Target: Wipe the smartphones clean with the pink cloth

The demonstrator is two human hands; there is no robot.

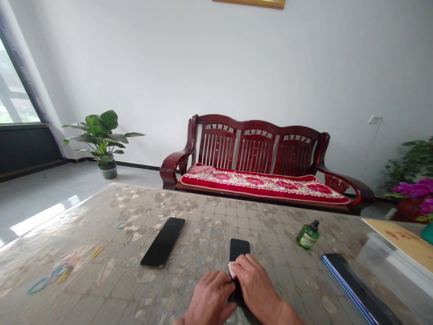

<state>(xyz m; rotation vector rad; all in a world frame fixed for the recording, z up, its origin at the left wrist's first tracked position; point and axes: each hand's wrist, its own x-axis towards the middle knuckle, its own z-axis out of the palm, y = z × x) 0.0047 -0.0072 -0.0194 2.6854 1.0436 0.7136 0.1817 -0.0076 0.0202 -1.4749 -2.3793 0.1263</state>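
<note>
A black smartphone [240,246] lies on the table under both hands, its lower part mostly covered. My left hand [211,293] rests at the phone's left edge, fingers curled against it and holding it. In the fingers of my right hand [256,282] is a small white tissue [232,270], pressed on the phone's screen. Whether it is paper or cloth is not clear. To the left lies a second black smartphone [163,242], screen up and untouched.
A green spray bottle [308,234] stands to the right, beside a long dark case [358,289] and a clear plastic box [389,266]. Colourful hair ties [61,272] lie at the left. Beyond the patterned table [118,253] is a red wooden bench [257,149].
</note>
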